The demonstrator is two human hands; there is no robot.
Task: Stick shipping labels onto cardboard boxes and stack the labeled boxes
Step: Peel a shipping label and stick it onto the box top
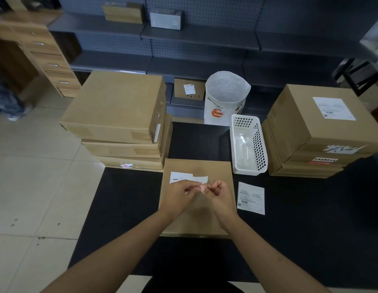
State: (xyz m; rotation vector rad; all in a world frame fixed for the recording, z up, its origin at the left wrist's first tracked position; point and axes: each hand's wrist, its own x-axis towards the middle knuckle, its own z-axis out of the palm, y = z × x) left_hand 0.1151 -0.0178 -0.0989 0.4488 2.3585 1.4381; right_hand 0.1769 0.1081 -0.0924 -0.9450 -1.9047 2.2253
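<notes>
A flat cardboard box (pixel 196 216) lies on the black table in front of me. Over its far part both hands hold a white shipping label (pixel 183 177). My left hand (pixel 179 193) pinches the label's near edge. My right hand (pixel 218 194) pinches at its right corner, fingertips touching those of the left. Part of the label is hidden behind my fingers. A second shipping label (pixel 251 197) lies flat on the table to the right of the box. At the left stands a pile of three boxes (pixel 118 106), at the right a stack of labeled boxes (pixel 315 127).
A white plastic basket (pixel 259 144) sits between the box and the right stack. Behind it stands a white bag with a shrimp print (pixel 225 100). Grey shelving (pixel 196 37) with small boxes fills the back. A wooden drawer unit (pixel 50 60) is at the far left; tiled floor lies left.
</notes>
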